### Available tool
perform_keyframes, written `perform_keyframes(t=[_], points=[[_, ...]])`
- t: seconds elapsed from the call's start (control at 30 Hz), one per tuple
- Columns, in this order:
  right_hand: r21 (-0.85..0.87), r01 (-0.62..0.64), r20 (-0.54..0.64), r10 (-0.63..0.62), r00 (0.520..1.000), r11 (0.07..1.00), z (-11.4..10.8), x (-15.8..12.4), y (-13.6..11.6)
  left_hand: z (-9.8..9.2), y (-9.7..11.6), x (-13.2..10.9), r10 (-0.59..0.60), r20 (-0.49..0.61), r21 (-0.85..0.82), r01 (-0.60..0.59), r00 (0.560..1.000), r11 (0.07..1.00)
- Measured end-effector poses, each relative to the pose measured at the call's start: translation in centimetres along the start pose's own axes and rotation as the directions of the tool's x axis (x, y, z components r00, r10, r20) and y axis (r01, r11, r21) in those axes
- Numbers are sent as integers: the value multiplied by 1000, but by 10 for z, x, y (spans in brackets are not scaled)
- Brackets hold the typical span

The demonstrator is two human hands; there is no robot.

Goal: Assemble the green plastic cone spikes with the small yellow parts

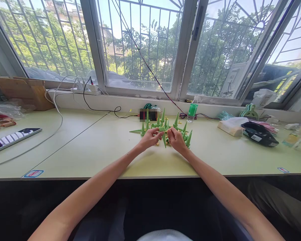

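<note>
My left hand (150, 138) is closed on the wide end of a green plastic spike (164, 141), whose point hangs downward. Close on its right, my right hand (176, 138) has its fingers pinched together near the top of that spike; whatever they hold is too small or hidden. Several more green spikes (176, 120) surround both hands on the table, many standing point up with round collars at the base. One green spike (135, 131) lies flat on the left. Small yellow pieces show among them, partly covered by my hands.
The pale table (90, 147) runs along the window. A phone (15, 139) and white cable lie left, near a cardboard box (20, 92). Behind the spikes stands a green-labelled bottle (192, 110). To the right are a tissue pack (232, 126) and a black bag (259, 134).
</note>
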State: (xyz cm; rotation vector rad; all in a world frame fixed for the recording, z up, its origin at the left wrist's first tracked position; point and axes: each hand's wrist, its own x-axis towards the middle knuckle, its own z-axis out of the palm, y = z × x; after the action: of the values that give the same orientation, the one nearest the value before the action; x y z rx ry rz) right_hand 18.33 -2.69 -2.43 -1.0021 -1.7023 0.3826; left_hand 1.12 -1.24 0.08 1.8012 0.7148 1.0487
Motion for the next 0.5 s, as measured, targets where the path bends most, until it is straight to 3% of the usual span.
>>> perform_keyframes(t=[0.23, 0.5], points=[[-23, 7, -17, -7, 1000, 1000, 0, 0, -4, 2, -2, 1, 13, -27, 3, -13, 1000, 1000], [-48, 54, -132, -60, 990, 997, 1, 0, -7, 2, 2, 1, 3, -85, -14, -5, 996, 1000]])
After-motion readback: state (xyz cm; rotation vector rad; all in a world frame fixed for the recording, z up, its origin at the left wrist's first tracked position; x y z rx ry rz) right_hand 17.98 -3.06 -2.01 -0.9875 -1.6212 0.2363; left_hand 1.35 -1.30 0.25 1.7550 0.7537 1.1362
